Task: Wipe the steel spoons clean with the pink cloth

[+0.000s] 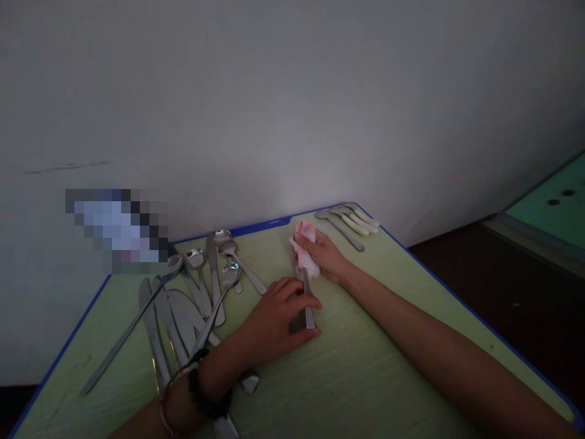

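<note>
Over the middle of the table, my left hand point(274, 320) grips the flat metal handle of a piece of cutlery point(309, 316) between thumb and fingers. Its far end is hidden inside a pink and white cloth point(311, 266), so I cannot tell its kind. My right hand point(328, 256) is closed around that cloth, just beyond the left one. Left of my left hand lies a loose group of metal spoons point(231, 274) and table knives point(153, 329), some partly covered by my left forearm.
A metal spoon point(345, 233) and several pieces of white-handled cutlery point(361, 227) lie at the table's far right corner. The pale green table point(365, 378) has a blue rim and meets a wall point(292, 122). A blurred-out object point(116, 228) is at the far left.
</note>
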Tool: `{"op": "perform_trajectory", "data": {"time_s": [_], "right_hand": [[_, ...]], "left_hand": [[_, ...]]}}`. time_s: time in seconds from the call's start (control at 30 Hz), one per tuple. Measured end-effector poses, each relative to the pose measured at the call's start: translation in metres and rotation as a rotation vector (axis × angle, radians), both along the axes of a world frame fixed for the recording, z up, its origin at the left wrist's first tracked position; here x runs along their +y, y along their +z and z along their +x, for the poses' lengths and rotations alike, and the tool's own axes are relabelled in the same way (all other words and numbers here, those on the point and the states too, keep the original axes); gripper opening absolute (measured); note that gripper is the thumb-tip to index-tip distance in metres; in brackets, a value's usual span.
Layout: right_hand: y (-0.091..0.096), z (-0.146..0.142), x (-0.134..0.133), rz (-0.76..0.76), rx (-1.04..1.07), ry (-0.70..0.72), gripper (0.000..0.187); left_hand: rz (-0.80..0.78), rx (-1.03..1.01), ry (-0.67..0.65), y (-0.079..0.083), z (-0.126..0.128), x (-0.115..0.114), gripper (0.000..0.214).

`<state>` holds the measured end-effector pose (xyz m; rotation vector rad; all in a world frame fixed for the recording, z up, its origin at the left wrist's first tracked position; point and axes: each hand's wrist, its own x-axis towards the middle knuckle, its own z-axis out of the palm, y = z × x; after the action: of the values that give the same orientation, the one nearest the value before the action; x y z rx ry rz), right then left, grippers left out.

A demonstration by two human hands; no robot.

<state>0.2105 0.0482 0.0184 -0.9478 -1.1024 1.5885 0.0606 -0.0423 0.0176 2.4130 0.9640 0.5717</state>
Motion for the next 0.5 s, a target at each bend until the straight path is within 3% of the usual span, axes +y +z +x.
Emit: {"op": "perform_trajectory", "data": {"time_s": [0.2,0.37,0.5], "right_hand": [[-0.002,-0.001,0.005,-0.011,0.035,-0.052,0.037],[0.000,-0.003,0.005,-0.060,0.117,-0.144,0.020],[0.003,-0.003,0.003,-0.055,0.078,-0.126,0.016]], "left_hand": [[0.009,-0.034,-0.062,0.009,-0.001,-0.002,0.025],[0.012,-0.088,-0.099,0.016,-0.001,-0.002,0.021],[0.021,-0.120,-0.075,0.013,-0.001,-0.003,0.024]]}}
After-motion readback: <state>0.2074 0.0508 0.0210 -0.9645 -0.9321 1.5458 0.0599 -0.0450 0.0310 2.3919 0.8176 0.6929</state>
